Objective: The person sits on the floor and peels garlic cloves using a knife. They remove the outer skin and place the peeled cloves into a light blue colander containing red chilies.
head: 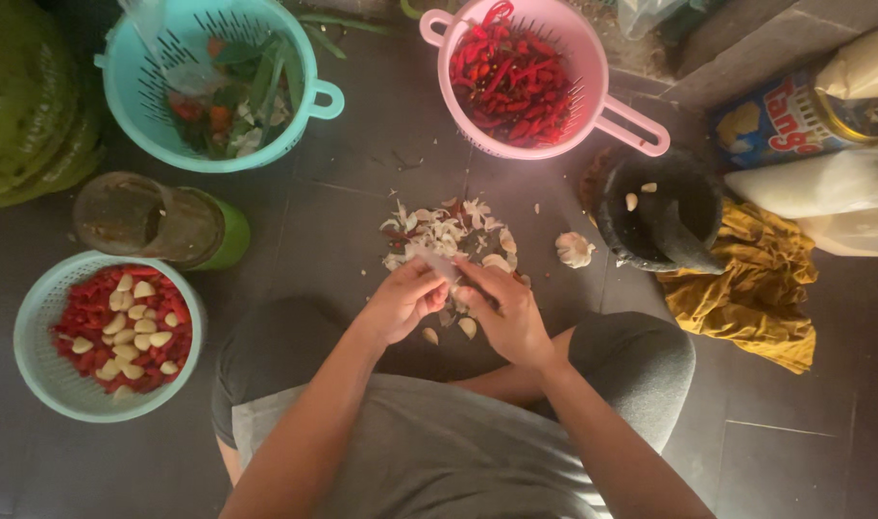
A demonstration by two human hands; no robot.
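Dark grey floor tiles (pixel 362 192) carry everything here, and a person sits cross-legged on them, both hands meeting just above the lap. The left hand (pixel 405 300) curls its fingers (pixel 429 288) around a garlic clove (pixel 451 279), pinching it against the thumb. The right hand (pixel 509 312) is touching it from the right, fingers pressed together around what looks like a small knife, though the blade is too hidden to make out clearly. The clove sits between the two hands, near the middle of the scene.

Just beyond the hands lies a pile of garlic skins (pixel 444 231), pale and papery, with a few peeled cloves (pixel 468 327) loose on the floor just below the hands. A part of a garlic bulb (pixel 573 250) rests to the right of the pile, beside a dark stone mortar (pixel 650 207) with its pestle leaning inside. A yellow cloth (pixel 756 288) is bunched under and to the right of the mortar.

On the near left, a pale green basket (pixel 36 336) holds chopped red chillies with peeled garlic on top. Beyond it a green jar (pixel 160 221) lies on its side. At the far left a turquoise colander (pixel 132 86) holds mixed greens and scraps, and at the far middle a pink colander (pixel 583 58) with a long handle is filled with whole red chillies. A tin (pixel 794 115) and plastic bags (pixel 823 187) stand at the far right.
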